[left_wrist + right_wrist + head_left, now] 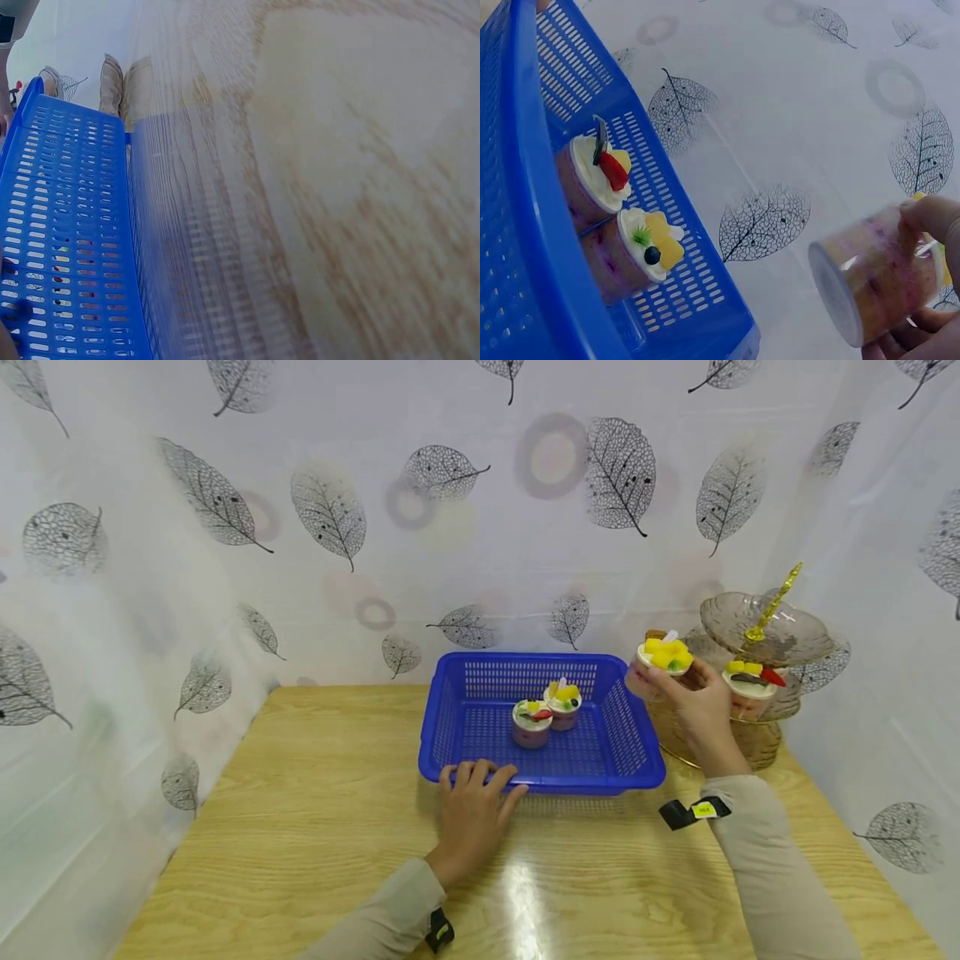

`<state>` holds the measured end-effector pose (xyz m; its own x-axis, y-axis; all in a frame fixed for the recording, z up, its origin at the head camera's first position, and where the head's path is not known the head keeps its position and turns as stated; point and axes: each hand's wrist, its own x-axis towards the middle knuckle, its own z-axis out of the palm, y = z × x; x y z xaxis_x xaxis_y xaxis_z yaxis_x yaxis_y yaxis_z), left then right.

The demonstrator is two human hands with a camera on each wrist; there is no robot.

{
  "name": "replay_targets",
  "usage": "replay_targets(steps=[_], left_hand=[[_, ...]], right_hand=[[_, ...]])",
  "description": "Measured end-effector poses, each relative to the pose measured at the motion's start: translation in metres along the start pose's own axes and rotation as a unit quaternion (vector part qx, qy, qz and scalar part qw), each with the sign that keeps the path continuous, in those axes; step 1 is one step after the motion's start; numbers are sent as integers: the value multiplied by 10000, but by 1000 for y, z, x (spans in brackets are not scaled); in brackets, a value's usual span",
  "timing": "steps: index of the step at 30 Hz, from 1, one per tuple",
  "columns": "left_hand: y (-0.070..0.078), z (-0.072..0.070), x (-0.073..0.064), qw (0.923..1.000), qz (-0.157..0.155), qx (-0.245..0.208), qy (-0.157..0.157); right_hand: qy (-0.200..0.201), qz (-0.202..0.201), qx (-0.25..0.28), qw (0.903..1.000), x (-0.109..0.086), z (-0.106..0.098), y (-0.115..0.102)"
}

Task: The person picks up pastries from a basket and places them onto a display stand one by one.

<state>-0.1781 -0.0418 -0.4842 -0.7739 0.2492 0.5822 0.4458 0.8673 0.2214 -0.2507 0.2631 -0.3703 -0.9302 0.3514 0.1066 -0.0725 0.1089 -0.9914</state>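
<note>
In the head view my right hand (705,706) grips a clear dessert cup (647,679) topped with yellow fruit pieces, near the basket's right rim and in front of the tiered stand. The right wrist view shows this cup tilted, its pink and tan layers facing the camera. My left hand (474,810) rests its fingers over the front rim of the blue plastic basket (600,777). Inside the basket two more dessert cups stand side by side: one cup (531,731) with a red piece on top, the other cup (564,710) with yellow fruit and a dark berry.
At the right stands a tiered stand (738,610) of smoky, gold-rimmed plates with a gold handle (776,597). Another dessert cup (750,697) sits on its middle plate. The wooden table (315,810) meets a leaf-patterned curtain (480,560) behind and at both sides.
</note>
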Motion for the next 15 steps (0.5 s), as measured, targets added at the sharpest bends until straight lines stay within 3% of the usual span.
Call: replay_targets(steps=[7,12,15], left_hand=[[0,-1,0,9999,34,63,78],[0,0,0,9999,28,104,35],[0,0,0,9999,20,138,14]], right_hand=[[1190,-115,406,9920,2,0,12],[1545,-157,693,9854,5,-5,18],[1617,-136,467,9856,5,-8,20]])
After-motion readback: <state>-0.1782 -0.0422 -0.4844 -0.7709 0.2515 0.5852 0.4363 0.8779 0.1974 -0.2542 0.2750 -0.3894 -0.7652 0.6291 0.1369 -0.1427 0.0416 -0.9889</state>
